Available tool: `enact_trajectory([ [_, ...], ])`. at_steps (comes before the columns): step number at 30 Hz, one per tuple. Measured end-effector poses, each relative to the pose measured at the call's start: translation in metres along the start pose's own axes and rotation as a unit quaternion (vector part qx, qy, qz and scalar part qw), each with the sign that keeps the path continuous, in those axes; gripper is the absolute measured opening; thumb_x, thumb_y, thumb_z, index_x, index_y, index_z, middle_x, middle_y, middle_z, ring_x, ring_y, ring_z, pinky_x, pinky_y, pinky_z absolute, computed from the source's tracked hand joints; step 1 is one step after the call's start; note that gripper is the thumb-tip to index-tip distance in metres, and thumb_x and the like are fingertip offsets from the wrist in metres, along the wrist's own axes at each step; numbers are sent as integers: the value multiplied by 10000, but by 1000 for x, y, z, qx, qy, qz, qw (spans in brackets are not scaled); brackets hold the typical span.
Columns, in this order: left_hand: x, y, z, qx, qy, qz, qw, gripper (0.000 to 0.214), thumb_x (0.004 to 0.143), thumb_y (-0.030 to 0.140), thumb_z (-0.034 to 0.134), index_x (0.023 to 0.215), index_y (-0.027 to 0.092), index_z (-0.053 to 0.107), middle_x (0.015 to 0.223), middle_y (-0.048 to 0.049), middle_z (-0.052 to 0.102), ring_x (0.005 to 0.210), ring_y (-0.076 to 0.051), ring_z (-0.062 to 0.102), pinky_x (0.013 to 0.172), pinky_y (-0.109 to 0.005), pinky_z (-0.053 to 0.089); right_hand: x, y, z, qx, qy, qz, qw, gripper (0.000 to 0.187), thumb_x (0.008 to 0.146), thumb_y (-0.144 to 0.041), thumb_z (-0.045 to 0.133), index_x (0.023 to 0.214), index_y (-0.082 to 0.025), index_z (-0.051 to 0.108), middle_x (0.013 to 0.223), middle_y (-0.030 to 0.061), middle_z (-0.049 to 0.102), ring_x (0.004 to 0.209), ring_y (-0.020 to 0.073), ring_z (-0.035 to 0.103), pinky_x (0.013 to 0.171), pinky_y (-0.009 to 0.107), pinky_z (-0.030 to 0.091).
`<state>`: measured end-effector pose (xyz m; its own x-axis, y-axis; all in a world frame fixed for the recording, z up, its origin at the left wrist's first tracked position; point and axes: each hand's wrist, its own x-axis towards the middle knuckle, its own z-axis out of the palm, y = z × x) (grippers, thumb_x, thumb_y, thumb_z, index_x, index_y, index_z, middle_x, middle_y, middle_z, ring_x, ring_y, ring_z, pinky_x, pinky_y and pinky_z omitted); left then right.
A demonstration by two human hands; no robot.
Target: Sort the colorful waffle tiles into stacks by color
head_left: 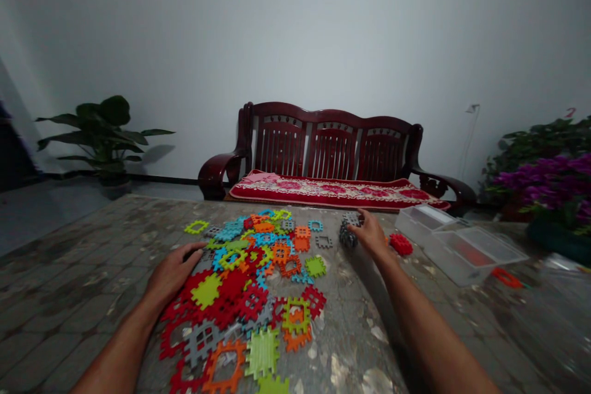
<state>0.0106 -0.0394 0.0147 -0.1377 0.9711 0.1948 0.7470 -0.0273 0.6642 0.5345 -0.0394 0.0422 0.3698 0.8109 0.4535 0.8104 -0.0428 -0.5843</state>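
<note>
Working from the far end of the link, I had a potted broadleaf plant [104, 135] on the far left against the wall, and a mottled grey tabletop [78, 258] running across the foreground. Now the left hand [173, 274] came in, its fingers [194, 250] pressed loosely together and lying across the top of a sprawling heap of interlocking plastic tiles [244, 283], red, green, orange, blue and grey. No pinch there, just fingers resting on the tiles!

Moving right, past a dark red wooden bench [332, 148] with its floral red cushion [332, 191] behind the table (lovely carving on that backrest), the right hand [369, 235] sat on a grey cluster of joined tiles [349, 229], just beside the heap. Its fingers [362, 218] were spread over the cluster; the light was poor, so I think they were touching it, but I couldn't tell whether they were gripping. Just beside that hand lay a red tile cluster [401, 244], then a clear plastic storage box [471, 252], and purple flowers [545, 181] closed out the right edge.
</note>
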Motion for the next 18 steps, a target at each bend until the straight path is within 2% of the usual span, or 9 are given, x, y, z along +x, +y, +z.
enact_trajectory([
  [8, 2, -5, 3, -1, 24, 8, 1000, 458, 848, 477, 527, 1097, 252, 839, 1174, -84, 842, 1087, -318, 771, 930, -398, 603, -29, -12, 7, 34, 36, 45, 998, 1027, 735, -360, 773, 1636, -135, 333, 1537, 242, 531, 1464, 416, 463, 1209, 513, 392],
  [13, 3, -6, 3, 14, 14, 8, 1000, 490, 862, 475, 511, 1137, 232, 836, 1202, -105, 833, 1113, -322, 764, 953, -403, 592, -43, -18, 14, 25, 11, 75, 997, 1080, 741, -356, 769, 1671, -131, 267, 1532, 267, 539, 1451, 478, 476, 1160, 567, 416],
  [18, 1, -4, 2, 9, 9, 1, 1000, 494, 872, 473, 502, 1149, 226, 829, 1229, -104, 824, 1135, -321, 758, 994, -401, 583, -46, -14, 23, -3, 2, 101, 995, 1124, 751, -349, 749, 1702, -125, 193, 1571, 257, 529, 1435, 435, 529, 1155, 525, 441],
])
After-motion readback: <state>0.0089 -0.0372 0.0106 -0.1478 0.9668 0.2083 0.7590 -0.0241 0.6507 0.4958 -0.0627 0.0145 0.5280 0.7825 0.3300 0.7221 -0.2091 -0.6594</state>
